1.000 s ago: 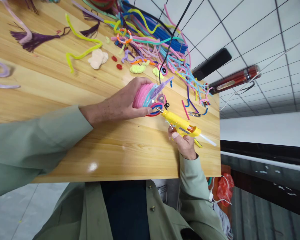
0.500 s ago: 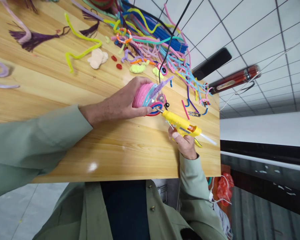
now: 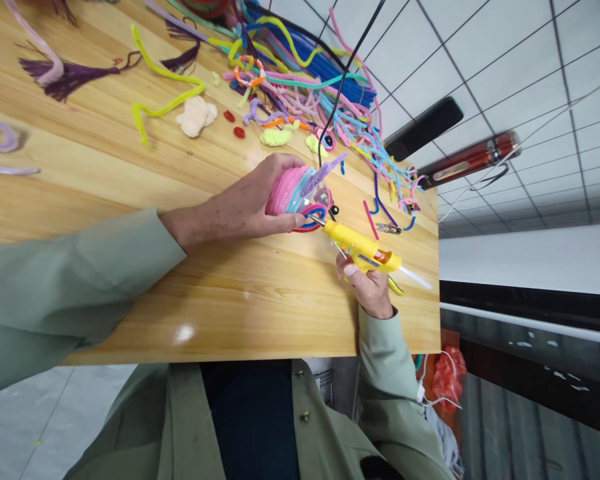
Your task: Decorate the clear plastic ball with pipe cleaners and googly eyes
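Observation:
My left hand (image 3: 260,200) is wrapped round a pipe-cleaner craft piece (image 3: 286,190), with pink and light blue coils around what looks like a clear body. A purple fuzzy strip (image 3: 325,175) sticks out from its side, and a blue and red loop (image 3: 314,219) sits at its lower end. My right hand (image 3: 367,283) grips a yellow hot glue gun (image 3: 360,247) by its handle. Its metal nozzle reaches the loop beside my left thumb; whether it touches I cannot tell. A clear glue stick (image 3: 416,276) pokes out of its back end.
Several loose pipe cleaners (image 3: 300,100) lie heaped at the table's far side. Small snips (image 3: 389,228) rest right of the craft piece. A black phone (image 3: 424,129) and a red-brown flask (image 3: 470,160) are beyond the heap. A black cable (image 3: 337,93) hangs down toward the craft piece.

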The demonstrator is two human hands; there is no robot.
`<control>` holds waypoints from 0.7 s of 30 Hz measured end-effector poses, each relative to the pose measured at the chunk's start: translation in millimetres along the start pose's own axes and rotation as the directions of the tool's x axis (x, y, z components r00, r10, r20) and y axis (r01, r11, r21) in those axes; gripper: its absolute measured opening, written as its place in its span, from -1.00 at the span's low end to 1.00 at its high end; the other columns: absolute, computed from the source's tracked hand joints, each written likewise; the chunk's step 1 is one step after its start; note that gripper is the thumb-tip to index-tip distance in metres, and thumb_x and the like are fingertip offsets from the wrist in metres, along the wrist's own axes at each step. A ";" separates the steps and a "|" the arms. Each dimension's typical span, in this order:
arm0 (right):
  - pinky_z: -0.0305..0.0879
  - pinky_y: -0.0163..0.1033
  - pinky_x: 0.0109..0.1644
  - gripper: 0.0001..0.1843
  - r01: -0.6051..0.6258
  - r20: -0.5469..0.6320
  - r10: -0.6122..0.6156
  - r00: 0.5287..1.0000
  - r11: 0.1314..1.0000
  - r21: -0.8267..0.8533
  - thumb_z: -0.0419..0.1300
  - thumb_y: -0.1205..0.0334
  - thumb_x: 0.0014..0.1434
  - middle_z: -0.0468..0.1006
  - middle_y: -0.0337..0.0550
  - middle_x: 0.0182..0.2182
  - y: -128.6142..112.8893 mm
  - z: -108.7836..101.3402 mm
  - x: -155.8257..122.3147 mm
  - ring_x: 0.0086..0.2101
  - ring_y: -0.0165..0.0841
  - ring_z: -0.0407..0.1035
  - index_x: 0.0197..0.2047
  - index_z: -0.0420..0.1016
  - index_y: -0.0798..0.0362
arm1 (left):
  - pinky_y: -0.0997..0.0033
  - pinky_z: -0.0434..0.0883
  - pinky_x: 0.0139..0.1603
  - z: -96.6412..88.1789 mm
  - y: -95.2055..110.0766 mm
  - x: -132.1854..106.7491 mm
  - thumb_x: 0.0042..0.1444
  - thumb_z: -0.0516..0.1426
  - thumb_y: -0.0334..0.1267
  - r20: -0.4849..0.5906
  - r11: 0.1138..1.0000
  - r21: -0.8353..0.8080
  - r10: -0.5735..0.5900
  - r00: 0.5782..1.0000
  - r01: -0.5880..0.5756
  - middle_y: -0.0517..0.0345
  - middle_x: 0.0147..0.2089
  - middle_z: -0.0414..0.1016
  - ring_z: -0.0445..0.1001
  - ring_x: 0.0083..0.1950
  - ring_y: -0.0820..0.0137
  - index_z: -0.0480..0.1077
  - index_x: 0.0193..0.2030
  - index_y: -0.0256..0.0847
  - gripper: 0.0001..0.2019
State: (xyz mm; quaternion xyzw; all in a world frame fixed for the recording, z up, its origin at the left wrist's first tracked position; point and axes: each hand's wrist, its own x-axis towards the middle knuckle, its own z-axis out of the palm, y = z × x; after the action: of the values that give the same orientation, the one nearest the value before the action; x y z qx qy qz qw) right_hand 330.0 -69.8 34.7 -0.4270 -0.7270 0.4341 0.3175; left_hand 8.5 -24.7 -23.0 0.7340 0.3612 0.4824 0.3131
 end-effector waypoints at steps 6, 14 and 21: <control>0.46 -0.14 -0.27 -0.53 -0.011 -0.002 0.011 1.000 1.000 0.018 0.45 -0.30 0.42 0.52 -0.25 -0.44 2.3 0.0 -2.0 -0.44 -0.32 0.36 -0.25 0.65 -0.06 | -0.18 0.49 0.64 -1.8 1.1 0.1 0.31 0.39 0.34 0.014 1.000 0.012 -0.005 1.000 0.005 -0.18 0.52 0.45 0.50 0.52 -0.12 0.26 0.57 -0.10 -0.11; 0.46 -0.12 -0.25 -0.55 0.000 0.009 0.000 1.000 1.000 0.013 0.44 -0.27 0.45 0.51 -0.26 -0.44 3.7 -1.7 -2.7 -0.43 -0.31 0.36 -0.25 0.66 -0.08 | -0.21 0.46 0.66 -1.7 0.5 -0.1 0.33 0.37 0.35 0.010 1.000 -0.004 0.028 1.000 -0.028 -0.21 0.53 0.43 0.49 0.54 -0.14 0.25 0.58 -0.10 -0.11; 0.43 -0.17 -0.29 -0.56 0.015 0.010 -0.016 1.000 0.999 0.035 0.45 -0.26 0.45 0.50 -0.28 -0.45 2.0 0.2 -1.3 -0.44 -0.34 0.35 -0.25 0.65 -0.07 | -0.18 0.45 0.66 -2.1 0.4 0.2 0.31 0.39 0.33 0.015 1.000 0.017 0.014 1.000 -0.014 -0.22 0.53 0.42 0.47 0.55 -0.13 0.24 0.59 -0.14 -0.08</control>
State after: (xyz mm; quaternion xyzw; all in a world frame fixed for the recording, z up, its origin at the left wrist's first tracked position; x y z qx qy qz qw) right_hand 331.1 -70.5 32.7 -0.4134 -0.7243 0.4464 0.3243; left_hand 6.7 -24.5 -21.8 0.7428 0.3580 0.4757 0.3061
